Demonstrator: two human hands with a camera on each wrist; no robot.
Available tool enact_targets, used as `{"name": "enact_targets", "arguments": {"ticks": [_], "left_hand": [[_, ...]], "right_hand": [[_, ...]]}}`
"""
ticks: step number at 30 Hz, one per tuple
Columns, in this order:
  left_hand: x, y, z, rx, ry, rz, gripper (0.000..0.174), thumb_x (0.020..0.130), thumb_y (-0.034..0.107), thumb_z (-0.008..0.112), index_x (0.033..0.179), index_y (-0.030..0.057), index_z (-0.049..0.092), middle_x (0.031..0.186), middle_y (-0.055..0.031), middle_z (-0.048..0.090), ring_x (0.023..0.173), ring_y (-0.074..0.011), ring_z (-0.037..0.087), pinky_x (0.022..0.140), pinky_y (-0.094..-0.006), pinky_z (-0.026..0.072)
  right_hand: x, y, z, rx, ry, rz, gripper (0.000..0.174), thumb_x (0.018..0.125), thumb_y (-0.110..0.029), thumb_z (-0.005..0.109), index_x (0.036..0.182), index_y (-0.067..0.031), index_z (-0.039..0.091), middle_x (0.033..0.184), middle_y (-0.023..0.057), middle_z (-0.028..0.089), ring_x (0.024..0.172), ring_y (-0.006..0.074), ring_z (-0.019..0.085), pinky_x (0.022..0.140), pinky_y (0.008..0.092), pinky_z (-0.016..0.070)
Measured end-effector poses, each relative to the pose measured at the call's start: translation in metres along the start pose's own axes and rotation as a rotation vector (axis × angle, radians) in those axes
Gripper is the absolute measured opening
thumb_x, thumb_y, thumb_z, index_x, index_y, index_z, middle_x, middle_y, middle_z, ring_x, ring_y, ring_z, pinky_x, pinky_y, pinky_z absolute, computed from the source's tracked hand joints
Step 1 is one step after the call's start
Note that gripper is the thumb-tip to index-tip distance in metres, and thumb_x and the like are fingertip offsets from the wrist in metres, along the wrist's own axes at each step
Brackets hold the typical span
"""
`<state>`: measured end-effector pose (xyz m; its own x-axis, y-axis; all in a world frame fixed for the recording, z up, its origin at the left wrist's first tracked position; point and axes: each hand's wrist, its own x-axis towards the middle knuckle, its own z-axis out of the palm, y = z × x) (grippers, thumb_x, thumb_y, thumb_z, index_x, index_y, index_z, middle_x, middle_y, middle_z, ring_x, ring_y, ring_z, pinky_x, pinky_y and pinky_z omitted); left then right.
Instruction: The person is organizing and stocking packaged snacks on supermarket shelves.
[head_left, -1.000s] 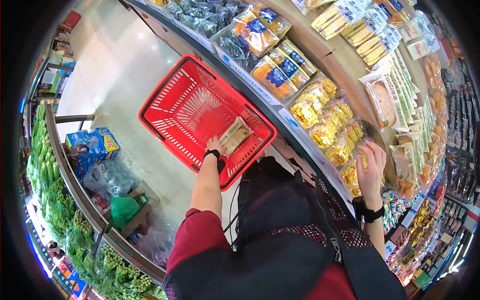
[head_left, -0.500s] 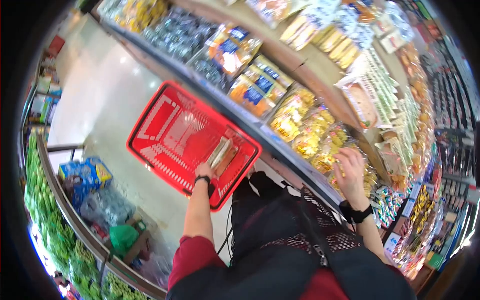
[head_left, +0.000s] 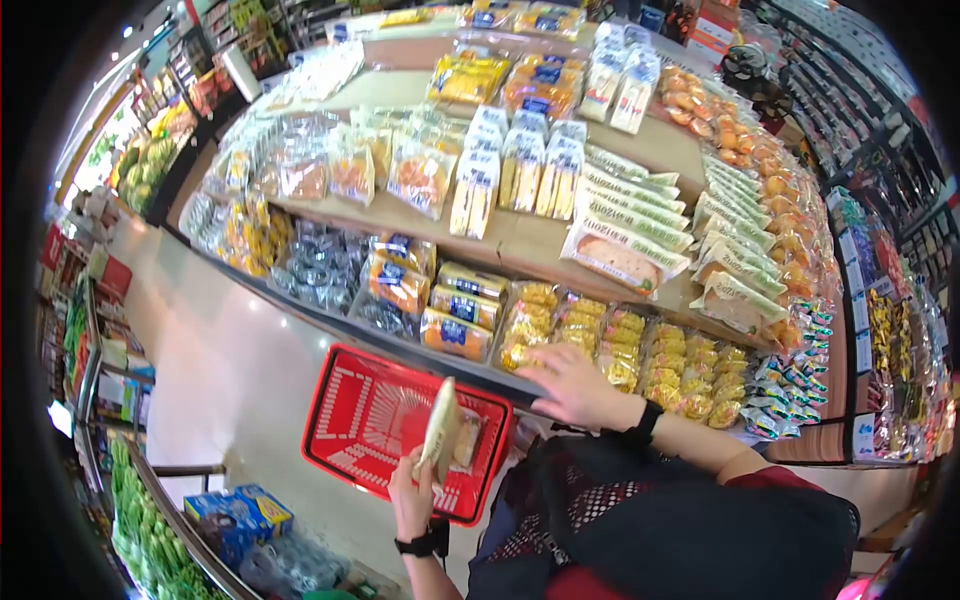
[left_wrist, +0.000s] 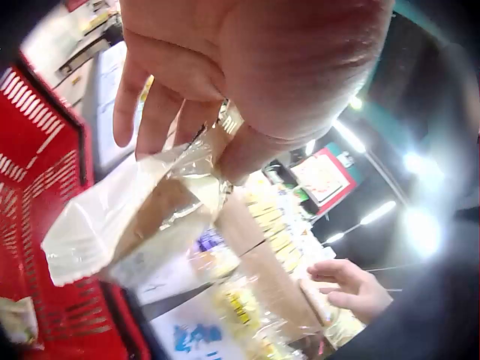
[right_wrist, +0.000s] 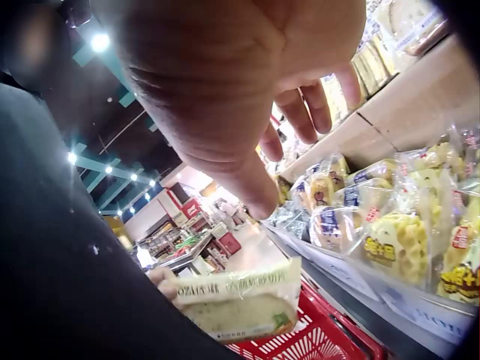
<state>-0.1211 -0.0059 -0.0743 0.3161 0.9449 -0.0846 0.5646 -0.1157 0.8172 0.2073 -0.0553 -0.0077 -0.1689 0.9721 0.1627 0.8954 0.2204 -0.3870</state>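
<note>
My left hand [head_left: 412,492] pinches one end of a flat, clear-and-cream bread package [head_left: 440,428], held tilted up over the red basket [head_left: 335,400]. The left wrist view shows the thumb and fingers on the crinkled wrapper [left_wrist: 112,221]. Another package [head_left: 466,442] lies inside the basket. My right hand [head_left: 580,388] holds nothing, fingers loosely extended over the front edge of the lower shelf, near the bagged yellow waffles [head_left: 530,318]. In the right wrist view the held package [right_wrist: 240,301] shows its printed face below the right hand [right_wrist: 240,97].
A tiered bread display [head_left: 400,210] curves across the front and right. Packaged orange-topped breads [head_left: 456,333] sit left of the waffles. At lower left, a vegetable stand [head_left: 150,525] has a blue box [head_left: 235,515] beside it. Tiled floor [head_left: 230,380] runs between.
My left hand has lifted a package up from inside the basket. My right hand has moved left along the waffles. The view has swung up to show more of the display.
</note>
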Motion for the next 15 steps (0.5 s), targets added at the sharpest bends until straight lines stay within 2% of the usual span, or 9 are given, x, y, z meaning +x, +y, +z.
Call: {"name": "enact_targets", "arguments": {"ticks": [1, 5, 7, 8, 9, 11, 12, 13, 15], "left_hand": [[0.001, 0.020, -0.007, 0.009, 0.007, 0.053, 0.017, 0.086, 0.009, 0.061, 0.101, 0.0017, 0.062, 0.096, -0.0150, 0.066, 0.087, -0.0319, 0.061, 0.077, -0.0387, 0.0471], [0.014, 0.086, -0.010, -0.033, -0.019, 0.416, 0.016, 0.081, 0.003, 0.063, 0.097, 0.0024, 0.065, 0.098, -0.0107, 0.067, 0.087, -0.0287, 0.061, 0.081, -0.0376, 0.0466], [0.019, 0.109, 0.000, -0.105, -0.067, 0.480, 0.018, 0.080, 0.003, 0.064, 0.099, 0.0033, 0.064, 0.098, -0.0102, 0.067, 0.088, -0.0287, 0.062, 0.079, -0.0375, 0.0474], [0.020, 0.119, 0.005, -0.107, -0.087, 0.509, 0.019, 0.080, 0.003, 0.064, 0.100, 0.0040, 0.064, 0.099, -0.0100, 0.067, 0.088, -0.0288, 0.063, 0.079, -0.0377, 0.0482], [0.020, 0.131, 0.008, -0.110, -0.131, 0.472, 0.019, 0.081, 0.003, 0.064, 0.100, 0.0043, 0.064, 0.098, -0.0109, 0.067, 0.090, -0.0281, 0.063, 0.079, -0.0378, 0.0483], [0.030, 0.130, 0.021, -0.068, -0.162, 0.650, 0.027, 0.080, 0.004, 0.066, 0.107, 0.0034, 0.061, 0.105, -0.0141, 0.065, 0.094, -0.0275, 0.062, 0.082, -0.0363, 0.0480], [0.031, 0.134, 0.023, -0.063, -0.162, 0.662, 0.027, 0.080, 0.004, 0.066, 0.107, 0.0034, 0.061, 0.105, -0.0141, 0.065, 0.094, -0.0275, 0.062, 0.082, -0.0363, 0.0480], [0.030, 0.139, 0.026, -0.109, -0.096, 0.627, 0.033, 0.079, 0.004, 0.066, 0.111, 0.0027, 0.058, 0.110, -0.0148, 0.063, 0.096, -0.0264, 0.061, 0.084, -0.0352, 0.0474], [0.029, 0.138, 0.026, -0.153, -0.032, 0.595, 0.039, 0.079, 0.003, 0.067, 0.116, 0.0021, 0.055, 0.115, -0.0154, 0.060, 0.098, -0.0253, 0.060, 0.086, -0.0340, 0.0468]], "right_hand": [[0.007, -0.005, -0.003, 0.047, 0.001, -0.057, 0.061, 0.076, -0.028, 0.071, 0.129, -0.0115, 0.046, 0.135, 0.0146, 0.040, 0.123, 0.0348, 0.039, 0.104, 0.0485, 0.0307], [0.025, -0.021, -0.024, 0.070, 0.027, -0.205, 0.065, 0.072, -0.030, 0.073, 0.128, -0.0110, 0.048, 0.140, 0.0151, 0.037, 0.134, 0.0306, 0.030, 0.111, 0.0492, 0.0221], [0.026, -0.016, -0.027, 0.050, -0.042, -0.326, 0.063, 0.069, -0.027, 0.074, 0.126, -0.0135, 0.051, 0.130, 0.0120, 0.047, 0.128, 0.0289, 0.038, 0.108, 0.0504, 0.0251], [0.026, -0.009, -0.025, 0.048, -0.024, -0.356, 0.051, 0.067, -0.028, 0.074, 0.113, -0.0132, 0.058, 0.109, 0.0092, 0.059, 0.111, 0.0287, 0.053, 0.096, 0.0471, 0.0378], [0.024, -0.005, -0.028, 0.044, -0.010, -0.357, 0.051, 0.067, -0.028, 0.074, 0.113, -0.0132, 0.058, 0.109, 0.0092, 0.059, 0.111, 0.0287, 0.053, 0.096, 0.0471, 0.0378], [0.015, 0.008, -0.037, 0.138, -0.345, -0.107, 0.040, 0.071, -0.029, 0.071, 0.105, -0.0108, 0.060, 0.097, 0.0097, 0.061, 0.098, 0.0298, 0.058, 0.092, 0.0436, 0.0421], [0.008, 0.020, -0.039, 0.121, -0.255, -0.149, 0.036, 0.071, -0.031, 0.071, 0.099, -0.0098, 0.061, 0.092, 0.0117, 0.062, 0.092, 0.0330, 0.059, 0.080, 0.0418, 0.0466], [0.004, 0.026, -0.057, 0.115, -0.243, -0.150, 0.036, 0.071, -0.031, 0.071, 0.099, -0.0098, 0.061, 0.092, 0.0117, 0.062, 0.092, 0.0330, 0.059, 0.080, 0.0418, 0.0466], [-0.005, 0.041, -0.106, 0.099, -0.171, 0.086, 0.037, 0.072, -0.034, 0.072, 0.097, -0.0084, 0.061, 0.090, 0.0128, 0.062, 0.087, 0.0322, 0.061, 0.076, 0.0401, 0.0486]]}}
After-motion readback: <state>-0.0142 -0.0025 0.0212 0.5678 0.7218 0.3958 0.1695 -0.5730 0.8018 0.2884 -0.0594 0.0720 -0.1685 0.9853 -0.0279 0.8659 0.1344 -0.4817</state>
